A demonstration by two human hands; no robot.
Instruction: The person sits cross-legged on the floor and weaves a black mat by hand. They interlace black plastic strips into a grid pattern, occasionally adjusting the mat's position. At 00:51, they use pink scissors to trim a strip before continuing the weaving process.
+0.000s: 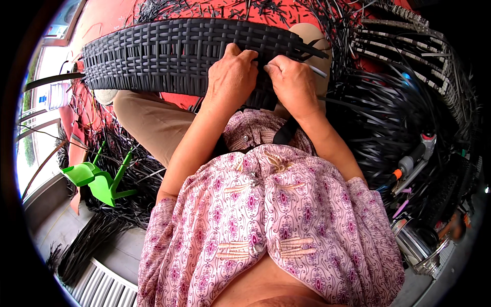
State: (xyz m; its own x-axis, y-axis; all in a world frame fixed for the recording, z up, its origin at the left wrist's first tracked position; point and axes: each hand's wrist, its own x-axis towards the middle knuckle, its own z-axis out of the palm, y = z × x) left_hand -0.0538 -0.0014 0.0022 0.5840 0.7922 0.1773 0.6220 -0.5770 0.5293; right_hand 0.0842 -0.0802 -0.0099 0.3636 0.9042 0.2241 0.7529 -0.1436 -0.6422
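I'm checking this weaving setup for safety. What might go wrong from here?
The woven black panel rests across the knees only, so it may slip while both hands press it. The left hand and right hand work among stiff strips, which might nick fingers. Loose strips on the floor could snag feet.

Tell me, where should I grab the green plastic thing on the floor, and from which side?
Probably by the long thin arm of the green plastic thing, coming from above. That arm sticks up at a slant, clear of the black strips lying around it, so your fingers could close around it. Its wide flat part sits low among the strips and looks harder to get under.
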